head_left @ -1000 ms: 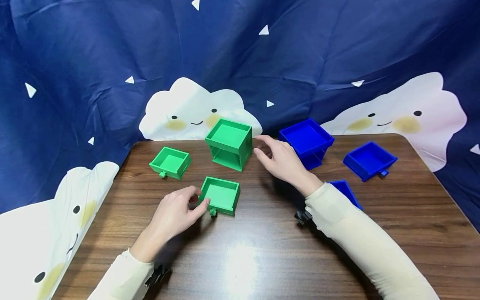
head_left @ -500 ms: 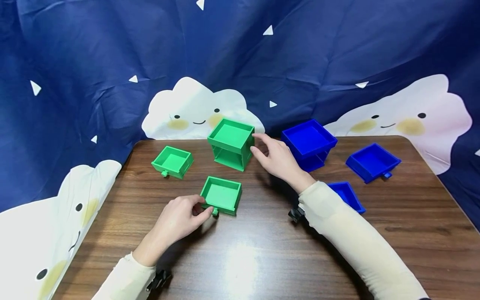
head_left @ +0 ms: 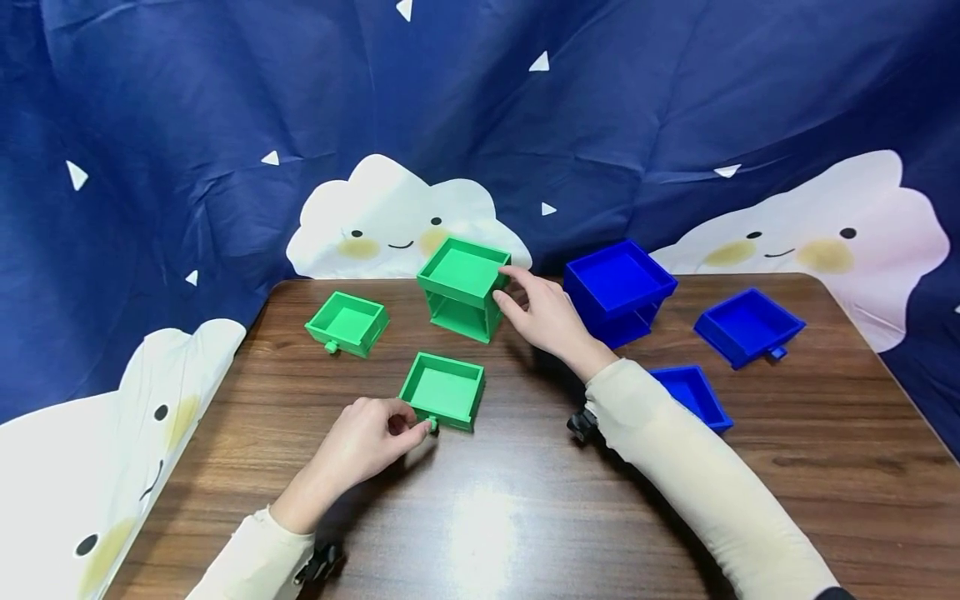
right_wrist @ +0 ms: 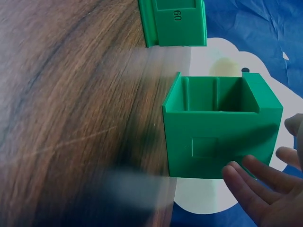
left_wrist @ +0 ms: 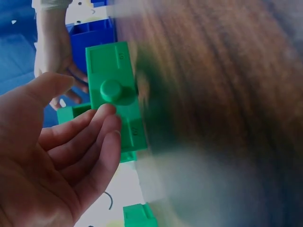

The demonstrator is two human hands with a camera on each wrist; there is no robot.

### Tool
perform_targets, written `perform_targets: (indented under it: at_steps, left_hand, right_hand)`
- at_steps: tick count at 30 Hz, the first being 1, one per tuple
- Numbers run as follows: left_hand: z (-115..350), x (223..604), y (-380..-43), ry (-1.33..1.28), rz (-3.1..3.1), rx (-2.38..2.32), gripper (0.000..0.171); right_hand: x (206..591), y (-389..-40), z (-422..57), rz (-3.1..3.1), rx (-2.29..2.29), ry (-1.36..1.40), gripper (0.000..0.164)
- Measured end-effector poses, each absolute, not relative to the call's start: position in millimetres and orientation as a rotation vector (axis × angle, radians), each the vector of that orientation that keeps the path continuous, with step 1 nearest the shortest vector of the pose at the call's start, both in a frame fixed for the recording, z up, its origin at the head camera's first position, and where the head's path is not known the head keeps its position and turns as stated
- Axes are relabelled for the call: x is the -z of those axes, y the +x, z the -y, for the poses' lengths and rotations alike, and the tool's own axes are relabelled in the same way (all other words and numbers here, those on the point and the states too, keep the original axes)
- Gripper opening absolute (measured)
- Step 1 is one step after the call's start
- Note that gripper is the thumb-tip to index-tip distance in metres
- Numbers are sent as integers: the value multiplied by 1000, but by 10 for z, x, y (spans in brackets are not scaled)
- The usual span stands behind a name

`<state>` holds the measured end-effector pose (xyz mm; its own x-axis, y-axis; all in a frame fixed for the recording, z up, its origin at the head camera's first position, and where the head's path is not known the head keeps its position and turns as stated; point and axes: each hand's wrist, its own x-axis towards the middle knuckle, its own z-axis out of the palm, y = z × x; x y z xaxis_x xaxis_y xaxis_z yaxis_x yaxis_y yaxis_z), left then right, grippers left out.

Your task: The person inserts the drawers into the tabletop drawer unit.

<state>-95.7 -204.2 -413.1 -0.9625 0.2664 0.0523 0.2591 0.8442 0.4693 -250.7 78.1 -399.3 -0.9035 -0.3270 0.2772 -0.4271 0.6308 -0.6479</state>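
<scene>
In the head view, my left hand [head_left: 367, 437] is at the front left corner of a green drawer [head_left: 442, 387], fingertips close to its round knob [left_wrist: 111, 91]. The left wrist view shows thumb and fingers apart, fingers slightly bent beside the knob. My right hand [head_left: 545, 312] is at the right side of a green cabinet [head_left: 465, 271], its fingers loosely spread and overlapping that side. From the right wrist, the fingers [right_wrist: 246, 189] appear against the cabinet's side wall. This cabinet has a shallow tray top and a hollow front facing me.
A second green drawer [head_left: 347, 321] lies at the left. On the right stand a blue cabinet [head_left: 622, 283] and a blue drawer [head_left: 750, 325]; another blue drawer [head_left: 693, 396] is partly behind my right sleeve. The wooden table [head_left: 525, 500] meets a blue curtain [head_left: 465, 100] at the back.
My right hand has moved left, up to the green cabinet's side. My left hand has shifted slightly down and right, toward the green drawer's knob. The head view has shifted a little.
</scene>
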Motion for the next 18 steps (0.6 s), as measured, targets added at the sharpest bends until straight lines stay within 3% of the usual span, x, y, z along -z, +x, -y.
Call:
perform_targets:
  at_steps: [18]
  left_hand:
    - [2055, 4321, -1022, 419, -2793, -944, 43]
  right_hand:
    - [4027, -2579, -678, 2671, -1156, 586, 47]
